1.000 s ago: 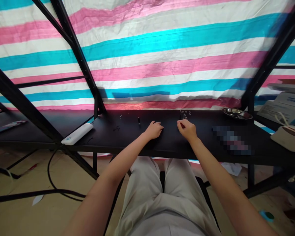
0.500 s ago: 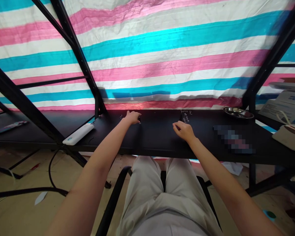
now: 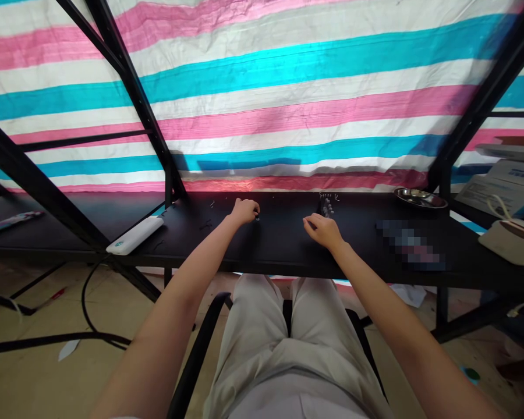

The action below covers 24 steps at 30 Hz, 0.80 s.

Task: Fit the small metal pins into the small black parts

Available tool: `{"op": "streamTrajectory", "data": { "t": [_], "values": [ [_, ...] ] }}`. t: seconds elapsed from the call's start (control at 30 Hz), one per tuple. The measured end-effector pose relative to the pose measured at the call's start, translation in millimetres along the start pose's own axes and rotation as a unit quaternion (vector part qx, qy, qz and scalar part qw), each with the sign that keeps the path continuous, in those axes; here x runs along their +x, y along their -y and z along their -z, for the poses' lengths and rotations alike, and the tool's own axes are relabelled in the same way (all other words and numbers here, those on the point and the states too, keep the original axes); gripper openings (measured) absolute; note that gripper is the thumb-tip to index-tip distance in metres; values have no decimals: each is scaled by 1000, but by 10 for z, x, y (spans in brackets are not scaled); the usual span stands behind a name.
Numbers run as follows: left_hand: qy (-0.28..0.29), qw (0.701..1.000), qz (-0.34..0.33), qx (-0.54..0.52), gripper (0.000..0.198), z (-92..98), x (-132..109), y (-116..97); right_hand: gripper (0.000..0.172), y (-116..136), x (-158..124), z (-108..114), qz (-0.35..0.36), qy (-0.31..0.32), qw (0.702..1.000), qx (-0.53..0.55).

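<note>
My left hand (image 3: pixel 245 211) rests at the far side of the black tabletop (image 3: pixel 288 256), its fingers curled around a small dark upright part (image 3: pixel 257 218) whose tip shows at the fingertips. My right hand (image 3: pixel 324 230) lies on the tabletop with loosely bent fingers and nothing visible in them. Just beyond it stands a tight cluster of small dark parts (image 3: pixel 327 206), with thin wire bits beside them. A few more wire scraps (image 3: pixel 206 224) lie left of my left hand.
A white oblong block (image 3: pixel 135 235) lies at the table's left. A steel dish (image 3: pixel 420 198) and a pixelated patch (image 3: pixel 410 244) are on the right. A beige pouch (image 3: pixel 513 241) sits at the right edge. Black metal frame bars (image 3: pixel 133 87) cross before a striped tarp.
My left hand has moved far from the table's middle to the small dark part and carried it slightly right. My right hand has shifted slightly left.
</note>
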State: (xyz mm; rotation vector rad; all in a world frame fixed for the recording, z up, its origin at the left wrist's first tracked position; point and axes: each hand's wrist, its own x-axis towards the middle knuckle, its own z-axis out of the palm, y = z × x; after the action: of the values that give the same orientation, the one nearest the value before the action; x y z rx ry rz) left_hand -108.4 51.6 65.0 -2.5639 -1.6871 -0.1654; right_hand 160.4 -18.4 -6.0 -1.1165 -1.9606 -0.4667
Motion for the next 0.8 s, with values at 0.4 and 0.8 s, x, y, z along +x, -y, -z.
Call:
{"op": "streamTrajectory", "data": {
  "t": [0.4, 0.8],
  "values": [
    [-55, 978, -34, -201, 13, -208, -24, -683, 38, 17, -5, 0, -3, 22, 1000, -6],
    [-137, 771, -8, -622, 21, -609, -140, -880, 38, 2, -13, -45, -11, 59, 998, 8]
  ]
}}
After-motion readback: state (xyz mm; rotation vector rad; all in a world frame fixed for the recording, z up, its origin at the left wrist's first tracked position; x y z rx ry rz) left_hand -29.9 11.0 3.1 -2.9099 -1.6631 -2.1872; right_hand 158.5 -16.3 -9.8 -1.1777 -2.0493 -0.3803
